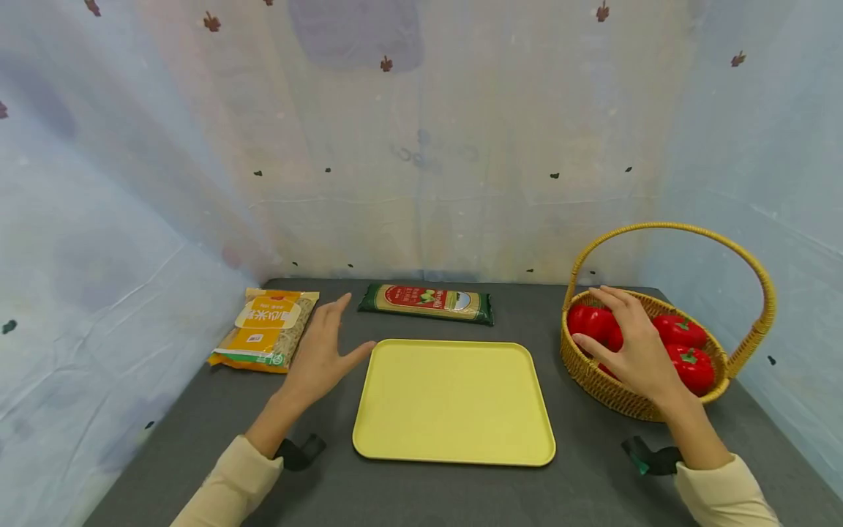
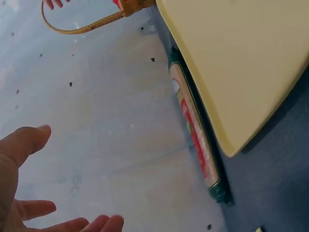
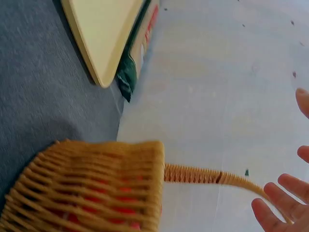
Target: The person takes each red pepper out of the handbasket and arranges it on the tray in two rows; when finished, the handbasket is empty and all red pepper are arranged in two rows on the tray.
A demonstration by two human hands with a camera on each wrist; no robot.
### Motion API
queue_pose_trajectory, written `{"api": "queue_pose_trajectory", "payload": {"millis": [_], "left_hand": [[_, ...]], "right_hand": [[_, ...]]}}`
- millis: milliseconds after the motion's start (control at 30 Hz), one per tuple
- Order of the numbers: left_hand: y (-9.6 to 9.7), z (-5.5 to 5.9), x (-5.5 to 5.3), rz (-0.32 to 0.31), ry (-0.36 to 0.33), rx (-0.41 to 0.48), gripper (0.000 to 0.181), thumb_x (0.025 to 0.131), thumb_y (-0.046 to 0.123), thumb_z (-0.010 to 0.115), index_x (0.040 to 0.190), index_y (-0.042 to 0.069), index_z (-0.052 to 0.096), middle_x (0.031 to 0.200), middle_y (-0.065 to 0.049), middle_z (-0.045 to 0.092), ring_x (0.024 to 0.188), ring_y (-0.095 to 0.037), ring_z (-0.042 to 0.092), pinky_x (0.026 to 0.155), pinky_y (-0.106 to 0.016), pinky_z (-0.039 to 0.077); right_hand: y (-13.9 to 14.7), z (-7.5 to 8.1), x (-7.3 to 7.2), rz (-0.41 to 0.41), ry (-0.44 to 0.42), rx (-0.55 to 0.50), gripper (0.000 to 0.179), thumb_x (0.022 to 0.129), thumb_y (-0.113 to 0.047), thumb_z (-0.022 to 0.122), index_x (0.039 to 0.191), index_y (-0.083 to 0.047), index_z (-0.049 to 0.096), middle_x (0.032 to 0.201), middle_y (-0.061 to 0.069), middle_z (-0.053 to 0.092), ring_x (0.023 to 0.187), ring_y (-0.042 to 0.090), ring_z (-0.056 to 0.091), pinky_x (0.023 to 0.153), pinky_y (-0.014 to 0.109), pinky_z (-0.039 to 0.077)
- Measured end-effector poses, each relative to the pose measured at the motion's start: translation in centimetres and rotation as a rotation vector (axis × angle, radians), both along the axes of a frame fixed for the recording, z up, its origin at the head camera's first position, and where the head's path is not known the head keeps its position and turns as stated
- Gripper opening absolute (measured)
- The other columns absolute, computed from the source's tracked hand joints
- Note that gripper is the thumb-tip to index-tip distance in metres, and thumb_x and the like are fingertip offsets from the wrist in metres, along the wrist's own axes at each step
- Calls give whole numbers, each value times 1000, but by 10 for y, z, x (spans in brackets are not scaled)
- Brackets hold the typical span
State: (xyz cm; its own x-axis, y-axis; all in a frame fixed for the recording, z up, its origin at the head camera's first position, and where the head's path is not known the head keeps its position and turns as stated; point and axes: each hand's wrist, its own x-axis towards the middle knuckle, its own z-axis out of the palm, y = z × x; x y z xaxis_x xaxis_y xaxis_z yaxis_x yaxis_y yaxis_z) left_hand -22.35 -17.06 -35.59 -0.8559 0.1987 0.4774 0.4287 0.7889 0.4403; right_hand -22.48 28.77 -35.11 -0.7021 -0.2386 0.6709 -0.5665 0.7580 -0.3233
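Note:
My left hand (image 1: 320, 356) hovers between a yellow bag of grain (image 1: 266, 329) and the left edge of a yellow tray (image 1: 454, 402), thumb spread from the fingers and nothing held. Over the near left part of a wicker basket (image 1: 609, 395) is my right hand (image 1: 628, 348), its fingers spread and the palm free. Several red bell peppers (image 1: 691, 368) lie in the basket, some partly hidden behind that hand. In the left wrist view the left hand (image 2: 29, 188) shows loose fingers; the right hand (image 3: 287, 198) looks the same in the right wrist view.
A green and tan packet (image 1: 426, 304) with a red label lies behind the tray, close to the back edge of the grey table (image 1: 395, 494). The basket's tall arched handle (image 1: 672, 225) rises at the right. Pale patterned cloth (image 1: 461, 183) encloses the back and sides.

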Motion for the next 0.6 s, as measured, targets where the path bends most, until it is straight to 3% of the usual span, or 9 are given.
{"api": "queue_pose_trajectory", "payload": {"millis": [133,333,467,600], "left_hand": [[-3,-9,-3,-23,-68,101,81,83,32,71,146,9,26,130,-18,41,96,-27,53,70,-40,50],[-6,-28,-8,-31,-168,198,75,84,27,70,143,6,30,125,-19,46,94,-27,56,70,-39,50],[-8,-39,-13,-19,-242,238,73,85,29,69,143,7,30,126,-19,48,94,-28,58,73,-43,49],[-9,-49,-18,-15,-316,277,72,85,32,68,143,9,31,126,-19,49,91,-26,59,71,-41,49]], "right_hand": [[11,2,-1,-19,5,-50,83,67,-5,82,140,-12,42,138,19,38,118,36,39,81,54,38],[25,4,-1,-77,-18,-95,81,70,-7,80,141,-14,41,138,17,38,104,34,47,81,37,37],[31,6,-1,-92,-35,-126,80,71,-9,80,141,-18,41,138,15,39,106,24,47,84,12,33],[36,8,-1,-89,-79,-162,79,74,-11,78,142,-21,39,137,14,38,110,1,40,81,1,27]]}}
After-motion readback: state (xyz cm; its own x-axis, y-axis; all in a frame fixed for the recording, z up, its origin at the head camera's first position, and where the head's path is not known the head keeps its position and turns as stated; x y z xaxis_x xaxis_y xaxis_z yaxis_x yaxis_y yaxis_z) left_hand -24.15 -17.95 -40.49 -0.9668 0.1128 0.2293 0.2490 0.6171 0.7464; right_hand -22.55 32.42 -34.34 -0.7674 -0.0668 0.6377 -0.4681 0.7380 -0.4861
